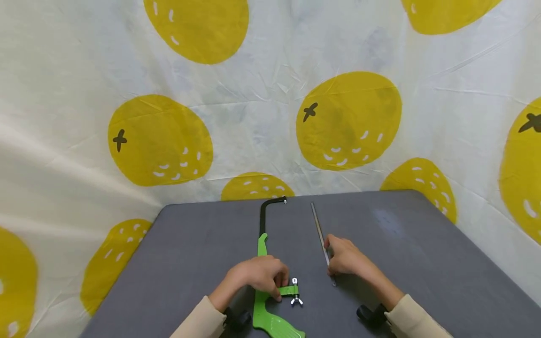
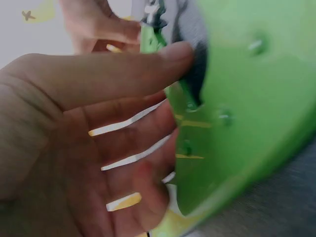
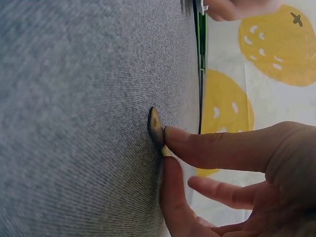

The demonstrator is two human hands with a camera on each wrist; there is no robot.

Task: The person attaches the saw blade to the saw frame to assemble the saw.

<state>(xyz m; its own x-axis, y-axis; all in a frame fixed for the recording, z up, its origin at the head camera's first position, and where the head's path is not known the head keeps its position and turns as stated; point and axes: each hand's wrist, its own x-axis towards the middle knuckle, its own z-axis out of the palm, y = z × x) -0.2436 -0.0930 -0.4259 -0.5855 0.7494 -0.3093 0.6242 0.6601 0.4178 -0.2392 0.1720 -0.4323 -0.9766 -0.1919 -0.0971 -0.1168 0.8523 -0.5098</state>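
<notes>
A hacksaw frame (image 1: pixel 276 325) with a green handle and black front bar lies lengthwise on the table, no blade fitted across it. My left hand (image 1: pixel 263 274) grips its green part, just above the handle opening. In the left wrist view the thumb reaches over the green metal (image 2: pixel 247 94), with the fingers on the other side. Close to those fingertips is the post with a wing nut (image 1: pixel 297 301). To the right lies a thin hacksaw blade (image 1: pixel 318 227). My right hand (image 1: pixel 345 256) pinches it near its close end between thumb and index finger; its holed tip (image 3: pixel 155 121) sticks out.
A grey cloth-covered table (image 1: pixel 203 244) carries both pieces. Behind it and along the sides hangs a white curtain (image 1: pixel 253 131) printed with yellow fruit. Dark wrist straps (image 1: pixel 373 315) sit below both hands, near the beige sleeves.
</notes>
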